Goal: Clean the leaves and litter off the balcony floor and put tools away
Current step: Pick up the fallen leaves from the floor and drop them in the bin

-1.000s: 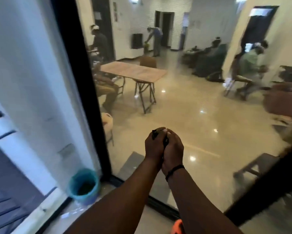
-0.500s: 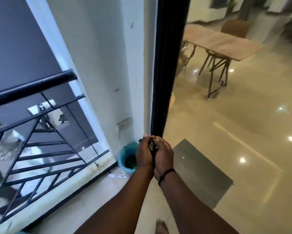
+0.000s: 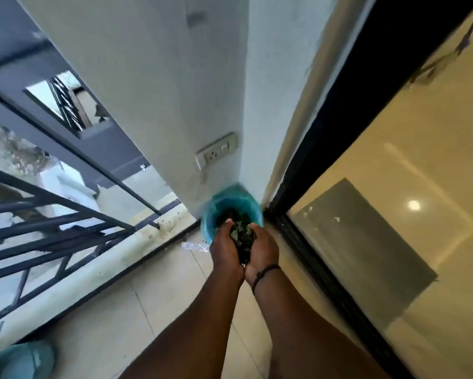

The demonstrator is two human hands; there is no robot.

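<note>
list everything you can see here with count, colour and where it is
round plastic bin: one, teal-blue, floor corner where wall meets door frame
clump of dead leaves: one, dark green-black, cupped between both hands over the bin
wall socket plate: one, white, low on the wall above the bin
metal balcony railing: one, dark grey, left side
scrap of clear plastic litter: one, transparent, floor left of the bin
sliding glass door: one, black frame, right side
grey rectangular mat: one, indoors behind the glass
rounded teal object: one, bottom left corner, cannot tell what
left hand: holds leaves
right hand: holds leaves, black wristband
</note>
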